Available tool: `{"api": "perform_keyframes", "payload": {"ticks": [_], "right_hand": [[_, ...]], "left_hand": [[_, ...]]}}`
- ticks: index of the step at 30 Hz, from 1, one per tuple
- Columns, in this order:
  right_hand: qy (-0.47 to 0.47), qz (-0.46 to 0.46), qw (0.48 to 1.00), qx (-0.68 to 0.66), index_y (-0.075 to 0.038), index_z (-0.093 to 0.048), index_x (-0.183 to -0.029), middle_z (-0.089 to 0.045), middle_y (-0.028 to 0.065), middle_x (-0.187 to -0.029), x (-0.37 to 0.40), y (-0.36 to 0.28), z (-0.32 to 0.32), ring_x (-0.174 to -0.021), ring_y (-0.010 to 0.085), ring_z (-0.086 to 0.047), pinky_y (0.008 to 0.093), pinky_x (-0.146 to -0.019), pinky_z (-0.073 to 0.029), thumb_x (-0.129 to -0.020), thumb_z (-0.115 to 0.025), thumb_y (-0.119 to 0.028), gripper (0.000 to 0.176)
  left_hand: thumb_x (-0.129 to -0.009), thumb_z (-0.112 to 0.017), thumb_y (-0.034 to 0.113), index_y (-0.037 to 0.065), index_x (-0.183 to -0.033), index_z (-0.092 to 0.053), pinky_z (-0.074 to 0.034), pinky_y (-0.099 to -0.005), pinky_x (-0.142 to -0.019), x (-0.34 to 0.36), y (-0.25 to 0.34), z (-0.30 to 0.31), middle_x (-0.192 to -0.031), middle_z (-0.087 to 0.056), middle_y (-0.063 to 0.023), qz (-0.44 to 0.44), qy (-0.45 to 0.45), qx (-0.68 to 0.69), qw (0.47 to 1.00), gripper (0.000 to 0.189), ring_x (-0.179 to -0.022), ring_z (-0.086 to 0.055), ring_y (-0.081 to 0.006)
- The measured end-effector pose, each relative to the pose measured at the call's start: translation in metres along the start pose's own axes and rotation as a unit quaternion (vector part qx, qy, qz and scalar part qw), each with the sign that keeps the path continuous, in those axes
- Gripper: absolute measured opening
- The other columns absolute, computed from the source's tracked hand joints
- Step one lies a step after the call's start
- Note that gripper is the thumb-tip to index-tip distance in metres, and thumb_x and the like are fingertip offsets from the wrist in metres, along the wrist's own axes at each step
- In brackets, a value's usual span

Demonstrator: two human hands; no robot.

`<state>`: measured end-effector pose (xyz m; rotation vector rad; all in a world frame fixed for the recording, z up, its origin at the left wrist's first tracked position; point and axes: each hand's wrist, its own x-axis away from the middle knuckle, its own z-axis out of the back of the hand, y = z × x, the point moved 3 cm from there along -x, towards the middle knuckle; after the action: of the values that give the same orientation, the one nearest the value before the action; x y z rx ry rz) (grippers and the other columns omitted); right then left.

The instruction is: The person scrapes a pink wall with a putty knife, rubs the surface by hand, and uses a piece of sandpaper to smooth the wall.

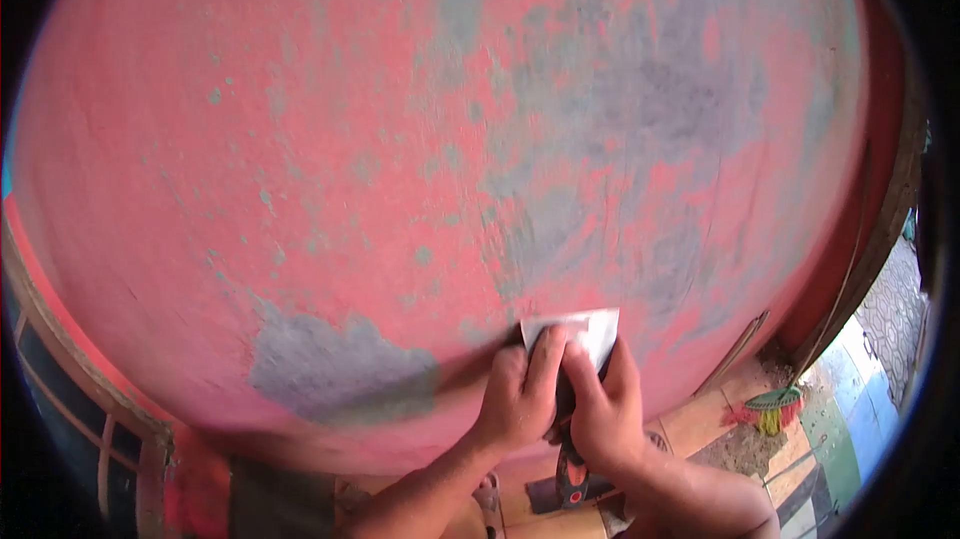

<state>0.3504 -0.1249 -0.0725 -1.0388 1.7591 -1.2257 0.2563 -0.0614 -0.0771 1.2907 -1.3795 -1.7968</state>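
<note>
Both of my hands are on a scraper with a broad pale metal blade (601, 331), held low in front of the wall (350, 139). My left hand (518, 399) is closed on its left side, a finger lying along the blade. On the other side my right hand (608, 414) wraps the handle, its thumb pressed on the blade's face. A dark handle end with an orange mark (572, 484) sticks out below my hands. The blade's top edge is right at the wall surface. Red paint there is worn through to grey and greenish patches, and a large grey patch (335, 364) lies left of my hands.
A broom head with green, red and yellow bristles (770, 409) lies at the lower right beside a heap of debris (740, 451) on the tiled floor (695, 419). A window frame (105, 439) is at the lower left. My sandalled foot (487, 492) shows below.
</note>
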Motion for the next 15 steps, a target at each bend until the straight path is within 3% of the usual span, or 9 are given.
{"api": "perform_keyframes", "payload": {"ticks": [4, 8, 9, 12, 15], "right_hand": [[-0.012, -0.004, 1.000, -0.021, 0.000, -0.046, -0.116, -0.060, 0.0091, -0.078, 0.002, -0.010, -0.005, -0.051, 0.0115, -0.057, 0.0268, -0.040, -0.046, -0.102, -0.056, -0.024, 0.030], [0.008, -0.020, 1.000, 0.003, 0.001, -0.047, -0.115, -0.061, 0.0095, -0.079, 0.010, 0.013, 0.002, -0.050, 0.0131, -0.058, 0.0279, -0.041, -0.048, -0.102, -0.056, -0.023, 0.029], [-0.001, 0.074, 0.996, 0.057, 0.002, -0.048, -0.115, -0.061, 0.0101, -0.079, 0.003, 0.017, 0.003, -0.050, 0.0142, -0.059, 0.0282, -0.041, -0.049, -0.102, -0.056, -0.023, 0.029], [-0.025, -0.105, 0.994, -0.002, 0.001, -0.048, -0.114, -0.062, 0.0105, -0.078, 0.010, 0.003, 0.006, -0.050, 0.0145, -0.060, 0.0280, -0.041, -0.049, -0.102, -0.056, -0.023, 0.028], [-0.021, -0.087, 0.996, -0.009, 0.001, -0.048, -0.113, -0.062, 0.0106, -0.078, 0.012, -0.003, 0.002, -0.051, 0.0146, -0.060, 0.0279, -0.041, -0.049, -0.103, -0.056, -0.023, 0.027]], "left_hand": [[-0.108, -0.041, 0.039, 0.005, -0.082, -0.060, -0.037, -0.0246, -0.038, 0.005, 0.003, 0.002, -0.060, -0.057, -0.0001, 0.096, -0.022, 0.063, 0.993, 0.047, -0.046, -0.052, -0.0063], [-0.108, -0.042, 0.039, 0.004, -0.085, -0.063, -0.037, -0.0245, -0.038, 0.018, -0.019, 0.002, -0.062, -0.058, 0.0002, 0.075, 0.001, 0.026, 0.997, 0.047, -0.046, -0.051, -0.0060], [-0.108, -0.042, 0.039, 0.004, -0.087, -0.064, -0.037, -0.0245, -0.039, 0.018, -0.022, 0.001, -0.063, -0.058, 0.0003, 0.071, 0.008, 0.024, 0.997, 0.046, -0.047, -0.052, -0.0059], [-0.108, -0.042, 0.039, 0.004, -0.087, -0.064, -0.037, -0.0245, -0.039, 0.016, -0.020, -0.001, -0.063, -0.058, 0.0001, 0.055, 0.020, 0.031, 0.998, 0.046, -0.047, -0.052, -0.0061], [-0.108, -0.042, 0.040, 0.005, -0.084, -0.064, -0.038, -0.0239, -0.041, 0.018, -0.021, 0.002, -0.064, -0.059, 0.0004, 0.102, -0.005, 0.046, 0.994, 0.047, -0.049, -0.052, -0.0059]]}}
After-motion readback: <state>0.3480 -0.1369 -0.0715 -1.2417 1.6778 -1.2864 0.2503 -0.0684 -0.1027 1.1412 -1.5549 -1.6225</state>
